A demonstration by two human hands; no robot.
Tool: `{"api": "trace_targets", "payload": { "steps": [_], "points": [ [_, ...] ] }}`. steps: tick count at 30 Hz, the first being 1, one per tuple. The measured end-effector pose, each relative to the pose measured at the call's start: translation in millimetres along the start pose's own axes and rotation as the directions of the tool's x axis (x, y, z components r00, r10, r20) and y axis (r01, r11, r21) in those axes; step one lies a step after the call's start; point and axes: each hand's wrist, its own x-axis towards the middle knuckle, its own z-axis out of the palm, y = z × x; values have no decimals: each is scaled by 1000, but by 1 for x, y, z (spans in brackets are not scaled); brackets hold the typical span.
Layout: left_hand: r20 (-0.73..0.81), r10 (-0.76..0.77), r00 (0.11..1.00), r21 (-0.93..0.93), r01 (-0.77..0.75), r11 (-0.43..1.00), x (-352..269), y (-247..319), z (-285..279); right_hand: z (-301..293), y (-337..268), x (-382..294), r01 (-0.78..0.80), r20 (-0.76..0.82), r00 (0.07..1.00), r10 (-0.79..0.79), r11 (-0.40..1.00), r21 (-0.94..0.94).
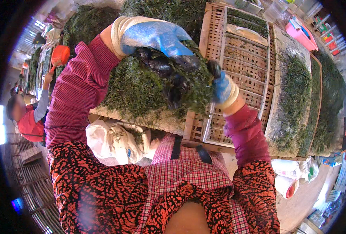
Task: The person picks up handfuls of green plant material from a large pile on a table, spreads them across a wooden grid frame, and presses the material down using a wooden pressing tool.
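Observation:
My left hand (158,41), in a blue-coated work glove with dark fingertips, reaches over a heap of wet dark green seaweed (135,84) and its fingers are curled on a clump of it. Also gloved, my right hand (219,84) is at the right side of the same clump, slightly blurred; most of its fingers are hidden by the weed. The heap lies on a pale board or mat (167,120). Right of it, a white wire grid frame (244,93) lies on a brown woven lattice tray (215,29), with a curved pale object (246,34) across the frame's top.
A second pale board (284,87) with seaweed stands to the right, and a pink basin (301,33) lies beyond. More seaweed heaps (88,29) are at the back. White sacks (117,140) hang below the table. At the left, a person (32,117) holds a red scoop (60,55).

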Motion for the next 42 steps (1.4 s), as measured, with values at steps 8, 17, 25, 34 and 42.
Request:
{"api": "trace_targets", "payload": {
  "steps": [8,17,25,34,42],
  "points": [
    [-8,8,1000,-333,-10,943,112,-35,-1,-54,-119,-141,-339,-475,877,69,788,-513],
    [-225,280,933,-204,-326,923,273,-62,-1,-163,-265,-153,-641,-625,768,-141,-152,-752],
    [-366,-64,928,-302,-54,952,242,-62,-99,-228,-244,-80,-613,-551,785,-281,-226,-757],
    [-795,378,476,607,615,503,287,-115,-48,-273,-188,-74,-599,-563,796,-222,-428,-677],
    [-724,355,591,688,586,428,337,-139,-2,-270,-210,-105,-491,-461,861,-214,-583,-647]
  ]
}}
